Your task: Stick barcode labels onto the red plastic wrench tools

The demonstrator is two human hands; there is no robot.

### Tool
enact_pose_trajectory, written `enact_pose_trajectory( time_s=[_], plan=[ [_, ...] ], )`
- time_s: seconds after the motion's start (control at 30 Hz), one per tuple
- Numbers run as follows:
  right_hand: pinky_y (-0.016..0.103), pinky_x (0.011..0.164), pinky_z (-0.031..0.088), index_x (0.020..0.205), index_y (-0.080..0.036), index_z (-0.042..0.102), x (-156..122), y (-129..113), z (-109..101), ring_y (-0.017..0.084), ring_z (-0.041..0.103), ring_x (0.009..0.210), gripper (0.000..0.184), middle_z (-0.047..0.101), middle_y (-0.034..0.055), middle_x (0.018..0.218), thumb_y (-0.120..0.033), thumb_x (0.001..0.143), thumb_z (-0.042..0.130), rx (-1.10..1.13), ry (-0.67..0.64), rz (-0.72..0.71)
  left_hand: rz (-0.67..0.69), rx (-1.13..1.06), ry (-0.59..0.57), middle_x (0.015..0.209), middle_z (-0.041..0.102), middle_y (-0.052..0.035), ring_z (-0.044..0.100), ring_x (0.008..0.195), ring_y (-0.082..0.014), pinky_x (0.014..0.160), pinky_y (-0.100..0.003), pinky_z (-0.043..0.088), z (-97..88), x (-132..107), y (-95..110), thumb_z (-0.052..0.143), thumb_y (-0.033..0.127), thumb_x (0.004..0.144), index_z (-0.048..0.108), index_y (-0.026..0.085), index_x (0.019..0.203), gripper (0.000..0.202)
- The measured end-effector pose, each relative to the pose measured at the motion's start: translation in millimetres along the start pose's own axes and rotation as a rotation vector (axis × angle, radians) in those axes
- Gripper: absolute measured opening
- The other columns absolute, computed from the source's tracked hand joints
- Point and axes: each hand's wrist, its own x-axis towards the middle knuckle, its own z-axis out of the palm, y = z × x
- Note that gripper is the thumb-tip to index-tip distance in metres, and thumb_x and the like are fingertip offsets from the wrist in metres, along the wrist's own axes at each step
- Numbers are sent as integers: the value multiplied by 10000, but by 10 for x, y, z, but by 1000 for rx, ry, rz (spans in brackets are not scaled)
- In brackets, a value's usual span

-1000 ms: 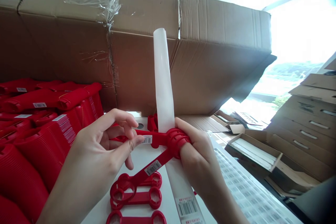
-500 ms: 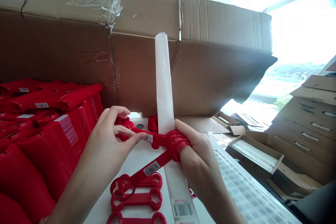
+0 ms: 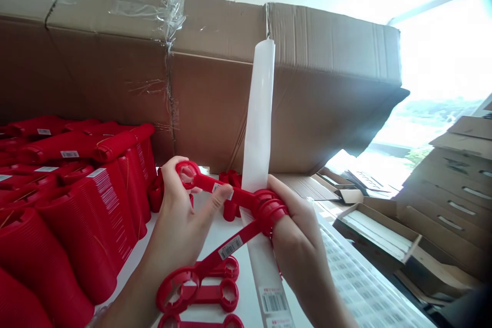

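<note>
My left hand (image 3: 180,225) pinches the shaft of a flat red plastic wrench (image 3: 209,183), thumb pressed on its white barcode sticker. My right hand (image 3: 298,238) carries a stack of red wrench rings (image 3: 271,210) threaded on its finger and also grips a long white label backing strip (image 3: 259,128) that stands upright. Another red wrench (image 3: 215,259) hangs down from the stack toward the table. The strip's lower end (image 3: 271,294) carries barcode labels.
Loose red wrenches (image 3: 209,294) lie on the white table below my hands. Stacks of red ribbed items (image 3: 88,195) with barcodes fill the left. A large cardboard box (image 3: 215,87) rises behind. A barcode label sheet (image 3: 357,279) and flat cartons (image 3: 434,210) lie right.
My left hand closed onto the upper wrench and lifted its far ring end. The white strip tilted to the right. The view shifted slightly.
</note>
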Motion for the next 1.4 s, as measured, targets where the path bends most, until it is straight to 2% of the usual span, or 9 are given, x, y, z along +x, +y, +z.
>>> enact_pose_trajectory(
  time_s=[0.1,0.43,0.8,0.97,1.07,1.13,1.2,1.27,1.4],
  plan=[
    [278,461,275,696,-222,508,51,2,-33,144,431,544,141,533,-16,603,-184,821,455,8,9,33,13,4,-44,929,607,12,608,772,-175,702,-305,494,-93,49,14,561,563,980,486,283,1144,333],
    [272,501,351,671,-223,478,276,156,-150,167,507,601,122,505,-16,618,-208,791,496,50,-8,121,-255,-528,-91,695,604,48,600,698,-107,680,-189,522,-358,204,126,725,425,908,719,209,1019,243],
    [273,513,391,688,-215,502,309,108,-217,159,514,578,78,495,-29,628,-232,751,543,163,-32,216,-425,-467,-206,831,707,14,702,842,-159,802,-295,566,-378,282,25,734,194,872,596,200,1117,281],
    [270,512,371,678,-213,513,313,157,-207,160,517,595,82,544,-19,635,-224,758,523,99,-41,170,-364,-355,-145,988,694,-7,686,983,-196,969,-366,522,-324,271,26,713,291,887,559,232,1120,285],
    [268,488,320,654,-217,486,302,206,-195,147,484,570,114,533,-23,613,-180,761,469,20,25,120,-117,-82,44,1258,580,-16,584,1209,-214,1017,-315,474,-254,129,122,737,357,875,484,290,1156,383],
    [269,466,283,633,-226,438,296,233,-191,135,440,541,158,486,-34,583,-150,772,444,-53,90,77,63,115,91,1233,572,10,585,1143,-211,924,-289,490,-189,-35,203,726,362,880,494,322,1127,341],
    [271,448,257,624,-235,380,289,244,-189,125,385,512,208,433,-47,559,-125,794,427,-135,146,31,125,279,-54,959,636,34,615,850,-192,730,-288,483,-108,-218,254,656,382,918,579,324,986,118],
    [274,438,237,627,-242,326,278,243,-186,119,334,493,249,391,-57,543,-99,811,415,-226,195,-34,103,359,-239,806,647,27,575,655,-185,600,-307,426,-12,-375,249,610,411,934,634,306,897,113],
    [290,455,204,657,-253,257,240,226,-173,123,267,499,299,331,-69,527,-38,793,415,-443,277,-221,82,384,-389,836,695,-36,601,632,-223,571,-331,384,174,-515,122,530,413,957,664,270,905,203]
  ],
)
